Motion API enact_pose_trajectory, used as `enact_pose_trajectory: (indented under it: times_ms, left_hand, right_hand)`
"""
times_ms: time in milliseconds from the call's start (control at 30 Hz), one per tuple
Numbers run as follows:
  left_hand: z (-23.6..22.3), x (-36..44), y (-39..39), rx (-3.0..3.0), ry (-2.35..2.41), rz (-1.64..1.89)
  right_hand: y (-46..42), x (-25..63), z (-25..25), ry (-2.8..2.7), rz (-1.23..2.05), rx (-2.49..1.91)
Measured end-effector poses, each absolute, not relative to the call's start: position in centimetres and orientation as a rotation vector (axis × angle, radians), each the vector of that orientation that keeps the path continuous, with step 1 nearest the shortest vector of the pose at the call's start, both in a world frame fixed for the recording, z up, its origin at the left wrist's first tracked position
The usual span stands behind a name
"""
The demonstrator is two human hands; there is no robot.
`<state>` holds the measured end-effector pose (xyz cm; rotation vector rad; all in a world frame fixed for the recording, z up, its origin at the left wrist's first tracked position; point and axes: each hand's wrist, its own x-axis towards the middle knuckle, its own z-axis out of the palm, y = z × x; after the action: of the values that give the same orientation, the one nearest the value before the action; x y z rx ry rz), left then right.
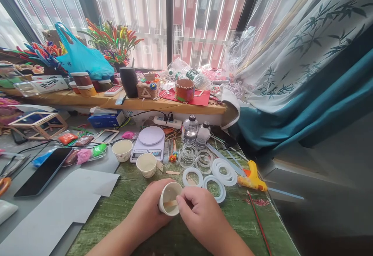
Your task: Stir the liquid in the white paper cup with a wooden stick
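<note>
My left hand [151,203] wraps around a white paper cup [162,198], tilted toward me over the green tabletop. Between the thumb and fingers of my right hand [201,209] is a flat wooden stick [170,204], its far end inside the cup. Whether liquid lies in the cup is hard to make out. Two more paper cups, one at the front [146,166] and one farther left [122,150], stand beyond my left hand. Just past my right hand lie white silicone ring molds, among them one [192,177] close to my fingers.
A kitchen scale [149,143] stands behind the cups. Two clear bottles [190,129] are near the power strip [167,122]. A yellow glue gun [253,176] and a red pencil [259,223] lie at right. At left are a phone [43,171] and grey-white sheets [67,201].
</note>
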<state>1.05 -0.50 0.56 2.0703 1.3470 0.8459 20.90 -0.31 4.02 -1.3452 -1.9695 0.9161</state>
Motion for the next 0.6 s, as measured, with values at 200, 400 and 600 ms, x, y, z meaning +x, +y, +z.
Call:
enact_pose_trajectory:
  times_ms: [200, 400, 600]
  left_hand:
    - [0.51, 1.05, -0.54, 2.068, 1.356, 0.856]
    - [0.34, 1.04, -0.59, 2.038, 1.380, 0.887]
    - [1.22, 1.17, -0.55, 2.010, 1.309, 0.811]
  right_hand:
    - [-0.19, 21.03, 3.91, -1.984, 0.956, -1.333]
    - [-0.36, 20.88, 3.75, -2.007, 0.868, -1.160]
    - [0.11, 21.23, 3.53, -1.908, 0.762, -1.334]
